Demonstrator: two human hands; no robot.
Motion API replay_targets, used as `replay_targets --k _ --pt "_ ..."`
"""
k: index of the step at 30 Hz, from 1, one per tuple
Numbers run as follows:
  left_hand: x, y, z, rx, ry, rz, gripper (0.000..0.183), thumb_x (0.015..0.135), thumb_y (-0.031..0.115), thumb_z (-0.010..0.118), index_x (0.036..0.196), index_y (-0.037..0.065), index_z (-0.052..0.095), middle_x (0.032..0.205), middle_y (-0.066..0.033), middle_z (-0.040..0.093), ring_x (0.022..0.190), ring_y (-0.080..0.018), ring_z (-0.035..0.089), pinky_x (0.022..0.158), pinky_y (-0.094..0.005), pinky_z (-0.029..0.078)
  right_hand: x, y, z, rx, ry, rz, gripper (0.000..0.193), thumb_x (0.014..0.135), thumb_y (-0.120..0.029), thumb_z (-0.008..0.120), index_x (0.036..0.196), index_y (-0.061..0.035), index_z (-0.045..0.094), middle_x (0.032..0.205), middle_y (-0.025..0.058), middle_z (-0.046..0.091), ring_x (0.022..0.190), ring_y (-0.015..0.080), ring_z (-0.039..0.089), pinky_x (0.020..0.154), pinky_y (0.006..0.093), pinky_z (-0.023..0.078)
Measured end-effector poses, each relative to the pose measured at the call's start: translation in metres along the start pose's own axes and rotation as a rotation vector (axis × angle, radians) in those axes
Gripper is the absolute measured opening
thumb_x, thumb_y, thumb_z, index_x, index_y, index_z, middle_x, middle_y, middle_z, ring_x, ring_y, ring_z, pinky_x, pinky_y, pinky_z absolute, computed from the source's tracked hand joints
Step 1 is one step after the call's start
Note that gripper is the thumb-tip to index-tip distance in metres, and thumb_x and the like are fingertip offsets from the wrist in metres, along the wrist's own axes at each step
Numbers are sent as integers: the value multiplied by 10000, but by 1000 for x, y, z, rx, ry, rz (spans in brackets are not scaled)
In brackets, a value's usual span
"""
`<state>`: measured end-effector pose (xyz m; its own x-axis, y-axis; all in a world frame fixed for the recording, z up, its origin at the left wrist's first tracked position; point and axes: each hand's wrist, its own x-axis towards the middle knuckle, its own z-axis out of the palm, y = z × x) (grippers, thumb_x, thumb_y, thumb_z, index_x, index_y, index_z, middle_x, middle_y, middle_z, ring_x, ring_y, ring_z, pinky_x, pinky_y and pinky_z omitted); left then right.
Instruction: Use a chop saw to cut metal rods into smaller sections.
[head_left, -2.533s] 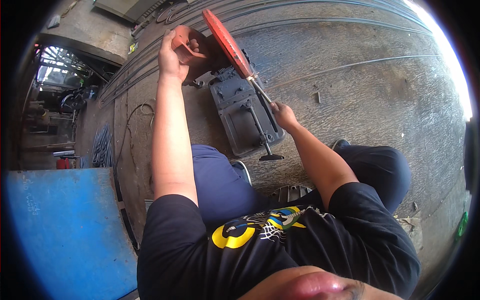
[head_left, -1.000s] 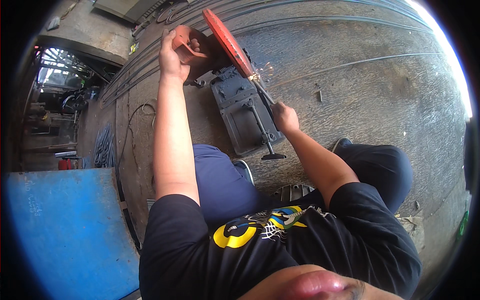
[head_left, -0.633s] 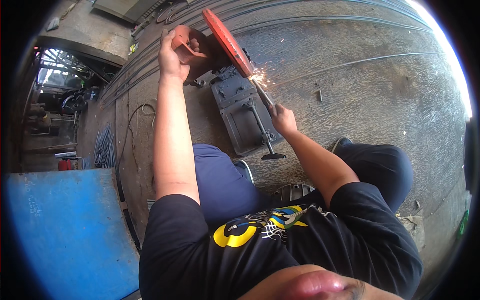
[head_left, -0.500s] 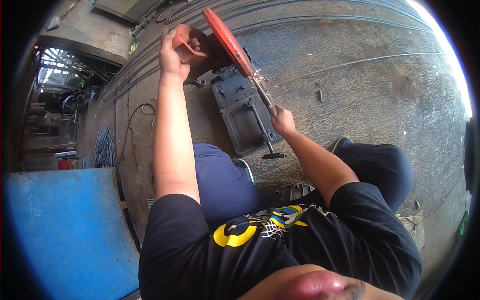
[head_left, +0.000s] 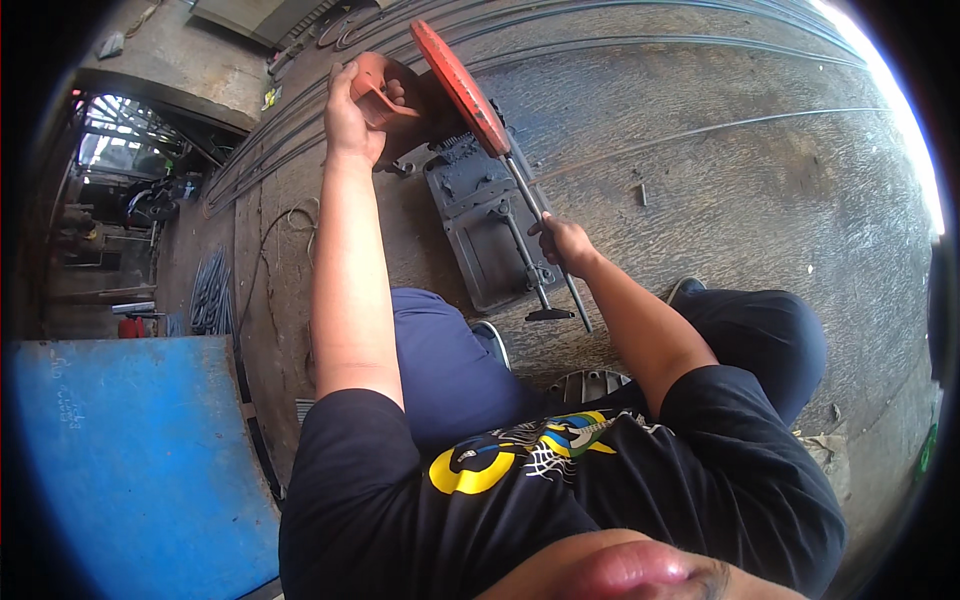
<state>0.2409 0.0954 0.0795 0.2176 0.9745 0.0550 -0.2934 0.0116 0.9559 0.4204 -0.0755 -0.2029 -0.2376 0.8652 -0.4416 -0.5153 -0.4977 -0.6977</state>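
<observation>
In front of me on the floor stands a cut-off saw with a red disc guard (head_left: 460,90) and a dark metal base (head_left: 490,285). My left hand (head_left: 352,125) is closed round the saw's orange-red handle (head_left: 376,82), left of the guard. A thin metal rod (head_left: 580,303) runs from under the guard's lower end toward me. My right hand (head_left: 566,243) grips this rod partway along, with its near end sticking out past the hand. Beside the rod lies the saw's vise screw (head_left: 524,252) with a dark crank handle (head_left: 549,314). The cutting disc is hidden by the guard.
Long metal bars (head_left: 640,40) stretch across the floor beyond the saw. A short metal piece (head_left: 643,194) lies to the right. At the lower left is a blue panel (head_left: 140,440), with a bundle of rods (head_left: 210,295) behind it. A cable (head_left: 262,245) curves along the floor.
Sparks flew at the guard's lower end before; none show now. The rod's near end now reaches past my right hand toward me. My left hand stays on the handle.
</observation>
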Motion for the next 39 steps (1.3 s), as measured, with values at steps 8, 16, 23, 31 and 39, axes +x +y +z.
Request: replay_targets --k 8,16,23,31,39 --pt "-1 0 1 -4 4 -1 361 894 349 510 1026 17 560 863 -101 618 735 -224 630 670 -361 523 5 5 -3 182 31 139 318 995 -342 388 906 -76 538 610 -5 388 503 116 345 455 257 292" --pt "-1 0 0 6 16 -9 378 882 361 529 1033 16 557 859 -109 614 744 -227 632 674 -363 526 6 7 -14 285 -144 216 364 995 -406 376 826 -106 494 582 -27 335 451 97 267 409 246 234" --pt "1 -1 -3 16 -10 7 398 872 375 541 1031 11 554 841 -107 615 736 -225 639 676 -361 535 3 1 -16 300 -165 288 381 1000 -426 352 805 -124 479 564 -43 313 430 93 236 395 247 205" --pt "-1 -1 -1 14 -6 7 401 874 377 538 1027 6 553 833 -111 616 722 -227 636 660 -358 536 5 -1 -20 197 -147 248 372 1005 -416 338 782 -140 448 558 -52 283 430 97 224 402 259 197" --pt "-2 -1 1 10 39 50 356 887 348 536 1013 16 560 836 -108 616 721 -219 632 649 -361 532 5 1 -20 54 -128 86 364 992 -406 402 856 -83 499 641 -21 373 534 102 345 479 248 289"
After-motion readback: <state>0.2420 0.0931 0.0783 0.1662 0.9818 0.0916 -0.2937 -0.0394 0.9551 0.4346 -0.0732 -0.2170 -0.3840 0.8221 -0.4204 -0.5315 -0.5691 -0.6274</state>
